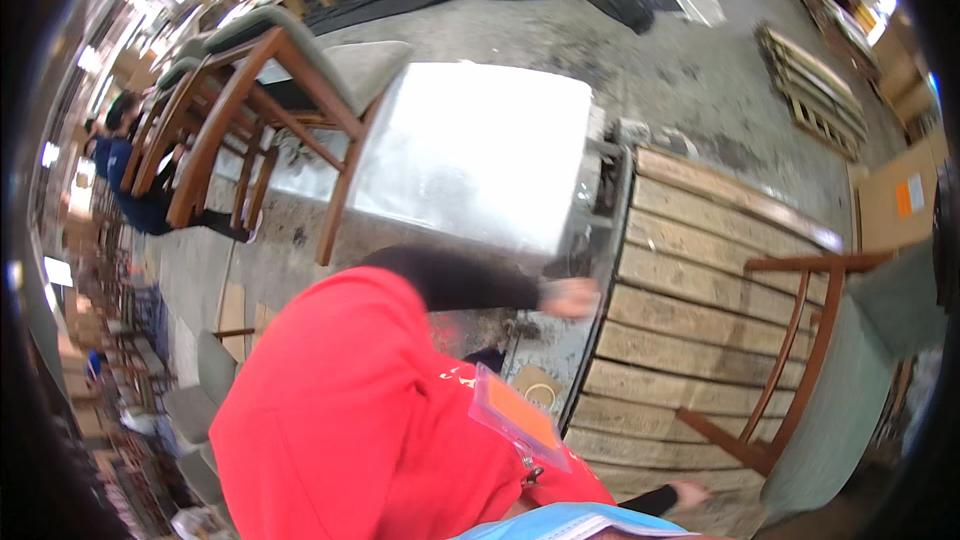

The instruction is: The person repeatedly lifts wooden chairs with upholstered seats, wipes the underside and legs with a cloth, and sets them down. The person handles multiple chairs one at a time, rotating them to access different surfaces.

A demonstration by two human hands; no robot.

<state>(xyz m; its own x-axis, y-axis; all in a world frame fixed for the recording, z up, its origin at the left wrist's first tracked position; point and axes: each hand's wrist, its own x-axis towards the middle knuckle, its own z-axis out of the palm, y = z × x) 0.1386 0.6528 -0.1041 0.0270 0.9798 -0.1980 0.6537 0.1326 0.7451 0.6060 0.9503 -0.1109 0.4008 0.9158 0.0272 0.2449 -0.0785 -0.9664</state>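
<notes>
My left hand, in a black sleeve, is smeared by motion beside the near edge of a slatted wooden platform. Nothing can be made out in it, and its fingers are blurred. Low in the view, my right hand shows only in part over the platform's lower end; its fingers are unclear. Closest to it is a wooden chair with grey-green upholstery, tipped so that its legs point left over the slats. Neither hand visibly touches this chair.
A shiny pale surface lies beyond my left arm, with upholstered chairs at its left. Pallets and a cardboard box stand at right. A person in dark clothes is at far left. My badge hangs in front.
</notes>
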